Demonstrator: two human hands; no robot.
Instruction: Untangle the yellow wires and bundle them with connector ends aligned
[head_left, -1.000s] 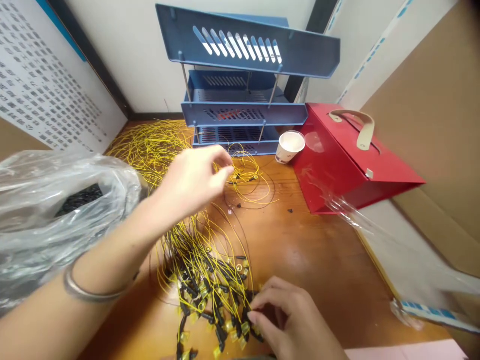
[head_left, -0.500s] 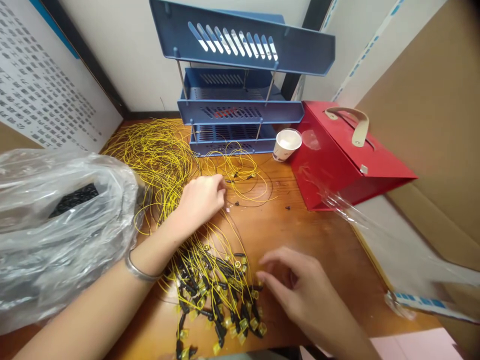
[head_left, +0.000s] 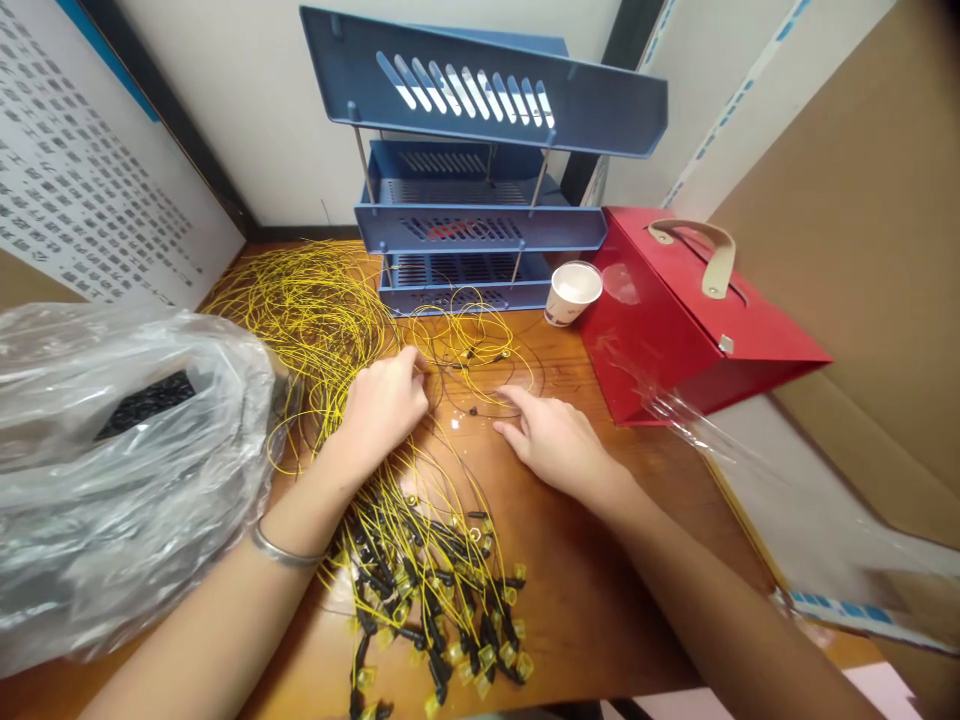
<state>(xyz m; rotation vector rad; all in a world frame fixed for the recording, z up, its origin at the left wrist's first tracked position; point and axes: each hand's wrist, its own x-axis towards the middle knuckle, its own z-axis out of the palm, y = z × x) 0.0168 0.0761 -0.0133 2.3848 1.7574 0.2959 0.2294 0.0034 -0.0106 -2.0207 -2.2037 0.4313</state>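
My left hand [head_left: 384, 405] lies over the bundle of thin yellow wires [head_left: 300, 300], its fingers curled and turned away from me. What they hold, if anything, is hidden. Below that wrist the wires run to several black connectors with clear yellow caps [head_left: 435, 610], heaped near the front edge. My right hand [head_left: 555, 440] is over the table to the right, thumb and forefinger apart, with nothing seen between them. Just left of its fingertips sits a small black piece [head_left: 473, 411]. Beyond both hands lies a loose loop of yellow wire [head_left: 469, 320] with small black parts.
A blue tiered tray rack [head_left: 480, 228] stands at the back. Beside it are a paper cup [head_left: 574, 292] and a red box [head_left: 675, 320] with a strap handle. At left is a clear plastic bag [head_left: 135, 500] with black pieces inside. Cardboard [head_left: 847, 250] borders the right.
My right hand has moved forward and slightly left, from beside the connectors toward the loose wire loop. My left hand has shifted a little to the left.
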